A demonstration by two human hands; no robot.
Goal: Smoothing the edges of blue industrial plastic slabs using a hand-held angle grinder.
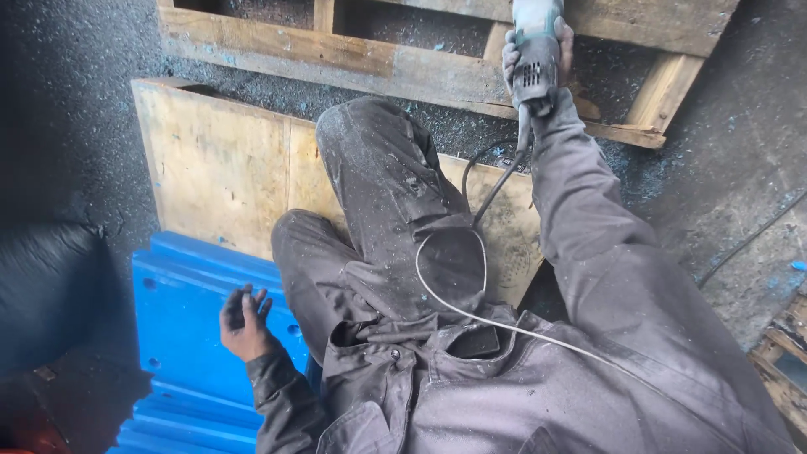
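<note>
Left hand (244, 324) beside blue pallet (181, 324) edge

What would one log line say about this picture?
right hand: grips power tool over wooden pallet | left hand: open, empty, above blue plastic panel

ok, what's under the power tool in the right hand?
The power tool, gripped by the right hand, sits over a wooden pallet on dark, gritty floor. Its working end is cut off by the frame.
</note>
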